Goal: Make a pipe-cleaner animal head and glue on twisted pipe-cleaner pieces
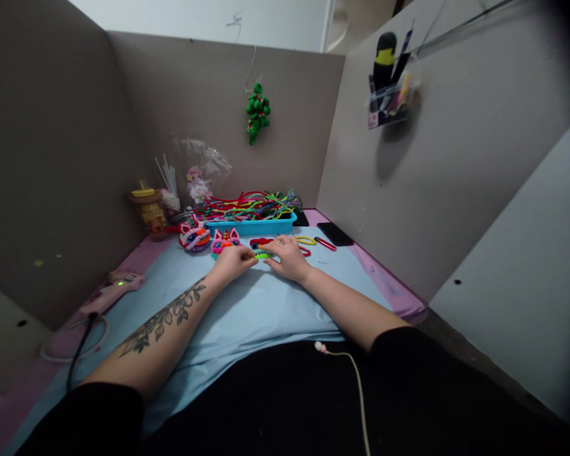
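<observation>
In the head view, held a small green piece (263,255) low over the blue cloth (251,316), between left hand (232,261) and right hand (289,258). Pinched its left end with the left fingertips, pressed together; placed the right thumb and fingers about the other end, near to left hand but not touching (could not tell how firmly, because of the small size). To do this step well, seemed wise to support both ends evenly, to press lightly, and to turn the piece little by little, without crushing its shape.

Counted then: two hands, one green piece, two eared figures (194,237) behind left hand, one blue tray (249,227) with many coloured stems (247,206), too tangled for counting. Counted also one yellow loop (306,240) and one red pen-like tool (325,244) beyond right hand, one phone (335,234) farther right, one pink glue gun (116,290) far left, and one green ornament (257,113), hanging at the back.
</observation>
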Available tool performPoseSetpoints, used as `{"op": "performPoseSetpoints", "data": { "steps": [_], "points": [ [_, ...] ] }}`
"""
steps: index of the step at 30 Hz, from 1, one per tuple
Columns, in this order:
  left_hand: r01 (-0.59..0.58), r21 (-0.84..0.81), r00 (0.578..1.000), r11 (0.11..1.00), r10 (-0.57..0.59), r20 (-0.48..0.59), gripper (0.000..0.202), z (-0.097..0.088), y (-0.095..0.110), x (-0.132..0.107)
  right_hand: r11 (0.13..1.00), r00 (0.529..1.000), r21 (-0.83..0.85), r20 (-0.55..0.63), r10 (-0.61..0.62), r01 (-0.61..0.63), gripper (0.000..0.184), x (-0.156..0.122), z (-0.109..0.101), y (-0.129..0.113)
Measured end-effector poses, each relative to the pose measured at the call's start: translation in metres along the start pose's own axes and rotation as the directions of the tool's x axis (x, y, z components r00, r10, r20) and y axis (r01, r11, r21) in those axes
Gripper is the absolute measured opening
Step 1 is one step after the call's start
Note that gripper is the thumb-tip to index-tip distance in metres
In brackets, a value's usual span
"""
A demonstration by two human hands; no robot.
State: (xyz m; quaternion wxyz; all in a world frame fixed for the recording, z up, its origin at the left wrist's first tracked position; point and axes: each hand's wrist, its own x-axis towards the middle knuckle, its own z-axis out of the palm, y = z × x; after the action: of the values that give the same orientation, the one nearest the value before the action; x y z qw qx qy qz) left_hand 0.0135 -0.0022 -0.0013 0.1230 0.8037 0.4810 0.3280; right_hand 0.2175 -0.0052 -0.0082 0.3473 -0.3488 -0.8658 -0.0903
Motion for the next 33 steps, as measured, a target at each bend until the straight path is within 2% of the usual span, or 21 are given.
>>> {"op": "performPoseSetpoints", "data": {
  "steps": [4,10,15,18,21,25,27,30,33],
  "points": [
    [-0.043,0.105,0.999,0.994,0.046,-0.022,0.022,-0.002,0.000,-0.001,1.000,1.000,0.023,0.009,0.015,-0.015,0.023,0.000,0.001,0.004],
    [-0.167,0.083,0.986,0.983,0.166,0.018,0.029,-0.001,0.008,-0.005,0.998,0.999,0.050,0.027,0.030,-0.032,0.013,0.002,0.003,0.001],
    [-0.213,0.150,0.977,0.966,0.212,0.019,0.020,-0.001,0.017,-0.006,1.000,0.998,0.015,0.063,0.023,-0.024,0.013,0.002,0.003,-0.002],
    [-0.160,0.091,0.986,0.983,0.156,0.052,0.021,0.001,0.015,-0.003,0.998,0.997,-0.041,0.062,-0.035,0.037,0.016,0.002,0.005,0.000],
    [-0.052,-0.052,0.989,0.997,0.059,0.136,0.024,0.000,0.013,-0.002,0.991,0.993,-0.096,0.076,-0.090,0.098,0.020,0.002,0.005,0.000],
    [0.148,-0.290,0.956,0.946,-0.062,0.286,0.030,-0.005,0.018,-0.004,0.978,0.985,-0.124,0.069,-0.160,0.167,0.024,0.002,0.003,0.000],
    [0.205,-0.356,0.943,0.912,-0.086,0.321,0.032,-0.007,0.020,-0.004,0.977,0.984,-0.120,0.058,-0.171,0.177,0.025,0.002,0.002,0.001],
    [0.177,-0.352,0.957,0.919,-0.076,0.281,0.033,-0.006,0.016,-0.003,0.986,0.990,-0.096,0.040,-0.136,0.139,0.023,0.002,0.001,0.002],
    [0.033,-0.200,0.995,0.979,-0.014,0.098,0.028,-0.002,0.007,0.000,0.997,0.998,-0.045,0.023,-0.059,0.060,0.029,0.001,0.001,0.004]
  ]
}}
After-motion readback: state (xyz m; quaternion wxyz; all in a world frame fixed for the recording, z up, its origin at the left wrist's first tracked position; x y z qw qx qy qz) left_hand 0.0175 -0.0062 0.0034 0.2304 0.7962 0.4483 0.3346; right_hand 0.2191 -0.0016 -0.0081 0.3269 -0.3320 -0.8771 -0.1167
